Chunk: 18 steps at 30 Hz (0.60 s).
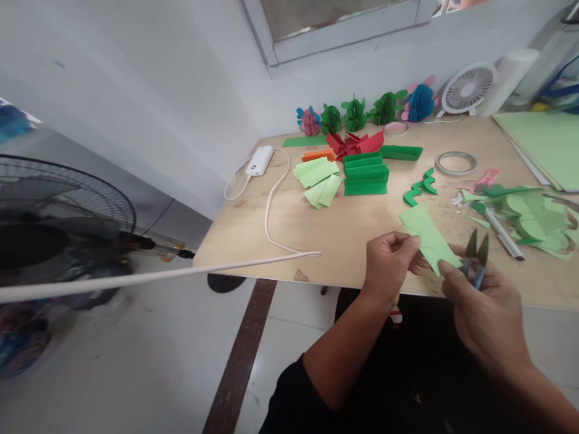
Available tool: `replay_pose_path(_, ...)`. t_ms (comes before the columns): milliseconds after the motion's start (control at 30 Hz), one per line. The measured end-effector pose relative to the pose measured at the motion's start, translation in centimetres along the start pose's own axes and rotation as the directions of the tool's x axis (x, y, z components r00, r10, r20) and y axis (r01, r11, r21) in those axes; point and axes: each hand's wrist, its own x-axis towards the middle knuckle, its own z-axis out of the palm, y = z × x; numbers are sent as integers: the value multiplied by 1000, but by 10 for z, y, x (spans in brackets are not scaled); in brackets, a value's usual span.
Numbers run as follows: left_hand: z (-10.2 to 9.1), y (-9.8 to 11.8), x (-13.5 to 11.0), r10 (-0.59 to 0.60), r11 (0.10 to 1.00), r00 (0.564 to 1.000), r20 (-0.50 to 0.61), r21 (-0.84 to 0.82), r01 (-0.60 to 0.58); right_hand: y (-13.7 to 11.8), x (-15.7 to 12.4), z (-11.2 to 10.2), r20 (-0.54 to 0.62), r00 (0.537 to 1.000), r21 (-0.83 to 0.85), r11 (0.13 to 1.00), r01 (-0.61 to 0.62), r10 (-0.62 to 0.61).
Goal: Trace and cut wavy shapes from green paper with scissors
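Above the front edge of the table, my left hand (389, 260) pinches the left side of a light green paper piece (429, 234). A curved line shows faintly on this paper. The thumb of my right hand (491, 304) presses on the paper's lower right corner. Small scissors (476, 258) are also held in my right hand, with their blades pointing up and slightly apart. Beyond the paper lie dark green wavy paper cutouts (420, 188). Folded dark green paper strips (366, 173) and light green paper pieces (318, 175) rest further left.
Light green scraps (538, 220) and a marker (503, 232) lie at right. A tape roll (456, 163), paper honeycomb figures (355, 114) and a small white fan (469, 89) stand behind. A white cable (269, 205) runs from a power bank (260, 161). A large floor fan (58, 235) is at left.
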Motion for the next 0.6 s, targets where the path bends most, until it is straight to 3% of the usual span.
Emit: replay_pose_path(600, 1, 2, -1, -21, 1000, 1000, 9, -4, 21, 3, -1, -2, 9, 1000, 46, 999, 13, -14)
